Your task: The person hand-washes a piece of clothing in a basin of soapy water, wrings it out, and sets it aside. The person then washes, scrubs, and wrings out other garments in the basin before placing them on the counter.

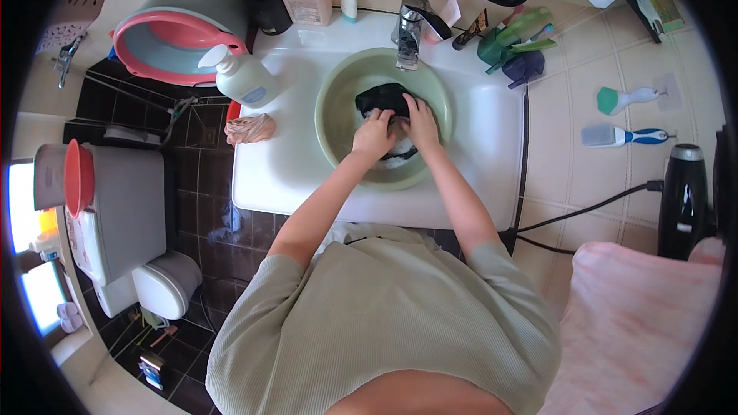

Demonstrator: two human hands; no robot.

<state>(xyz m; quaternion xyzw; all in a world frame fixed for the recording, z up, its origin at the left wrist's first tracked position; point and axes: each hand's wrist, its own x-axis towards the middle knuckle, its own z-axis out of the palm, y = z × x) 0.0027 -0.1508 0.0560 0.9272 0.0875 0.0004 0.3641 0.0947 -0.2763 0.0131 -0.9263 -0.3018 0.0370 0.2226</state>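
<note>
Your left hand point(374, 134) and right hand point(419, 121) both have bent fingers on the black cloth point(382, 98); you can't tell from here whether either grips it, as the fingertips are partly hidden. The cloth lies inside the green basin point(327, 119), mostly toward 12 o'clock, with white suds point(396, 161) toward 6. Two hands on one piece probably keep it from slipping about. The basin sits in the white sink point(284, 173) with the tap point(407, 50) at about 12 — presumably so water falls straight in.

Counting outward from the basin: one pump bottle point(246, 84) near 10, likely kept within your left hand's reach; one bunched cloth point(252, 129) at 9; two handled brushes on the wall at 3 — a green-headed brush point(626, 100) and a blue-handled brush point(623, 136).
</note>
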